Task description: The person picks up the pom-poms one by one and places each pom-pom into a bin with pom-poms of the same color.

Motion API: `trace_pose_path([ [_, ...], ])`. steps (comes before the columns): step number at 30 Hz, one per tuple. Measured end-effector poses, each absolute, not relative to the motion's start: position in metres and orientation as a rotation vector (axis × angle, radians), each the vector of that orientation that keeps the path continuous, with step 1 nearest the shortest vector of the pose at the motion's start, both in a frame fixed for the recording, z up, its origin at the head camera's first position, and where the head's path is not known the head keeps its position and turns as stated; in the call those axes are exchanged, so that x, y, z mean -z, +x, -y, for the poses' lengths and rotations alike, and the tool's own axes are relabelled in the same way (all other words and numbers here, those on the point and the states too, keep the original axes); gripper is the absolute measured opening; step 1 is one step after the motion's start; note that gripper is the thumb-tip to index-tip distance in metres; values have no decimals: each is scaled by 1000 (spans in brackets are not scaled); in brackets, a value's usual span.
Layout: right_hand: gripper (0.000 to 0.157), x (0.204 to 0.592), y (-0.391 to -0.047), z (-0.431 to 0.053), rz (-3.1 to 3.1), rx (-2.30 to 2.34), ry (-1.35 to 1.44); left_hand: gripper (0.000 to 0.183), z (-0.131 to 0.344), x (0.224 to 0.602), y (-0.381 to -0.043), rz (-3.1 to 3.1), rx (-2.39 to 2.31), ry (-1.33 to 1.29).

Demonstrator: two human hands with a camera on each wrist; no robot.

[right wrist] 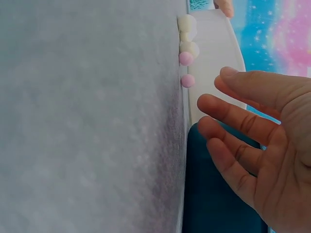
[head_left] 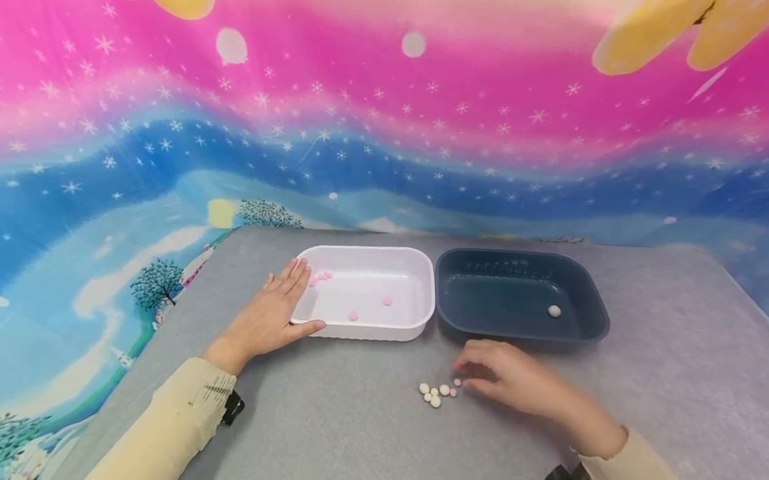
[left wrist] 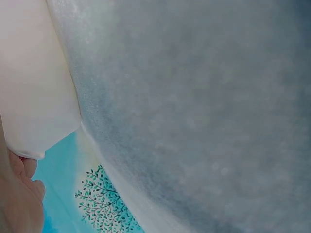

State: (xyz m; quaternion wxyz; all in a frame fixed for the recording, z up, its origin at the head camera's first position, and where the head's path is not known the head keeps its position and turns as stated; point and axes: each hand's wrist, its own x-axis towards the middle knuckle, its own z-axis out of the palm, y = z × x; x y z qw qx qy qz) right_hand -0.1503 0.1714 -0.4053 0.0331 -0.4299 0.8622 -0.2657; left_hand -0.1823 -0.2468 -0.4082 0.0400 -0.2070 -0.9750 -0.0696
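My left hand (head_left: pixel 265 317) rests against the left end of a white tray (head_left: pixel 361 331), fingers straight along its rim and thumb at the front corner. Several pink balls (head_left: pixel 387 301) lie in that tray. My right hand (head_left: pixel 514 378) hovers in front of a dark tray (head_left: pixel 485 302), with its fingers loosely bent and nothing between them. Just left of its fingertips is a small group of cream balls (head_left: pixel 444 390) and pink balls (head_left: pixel 458 382) on the table. In the right wrist view a pink ball (right wrist: pixel 187 81) sits a little apart from the fingers.
One cream ball (head_left: pixel 554 311) lies inside the dark tray, toward its right end. Both trays stand side by side on a grey table (head_left: pixel 325 423). Behind the table hangs a colourful printed cloth (head_left: pixel 388 147).
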Motion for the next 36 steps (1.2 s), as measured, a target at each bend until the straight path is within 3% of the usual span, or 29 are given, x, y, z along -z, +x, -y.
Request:
trace_pose_path([
  [36,17,406,-150,-172,-2611,655,-1315,99,247,411,-183,2980,248,-638],
])
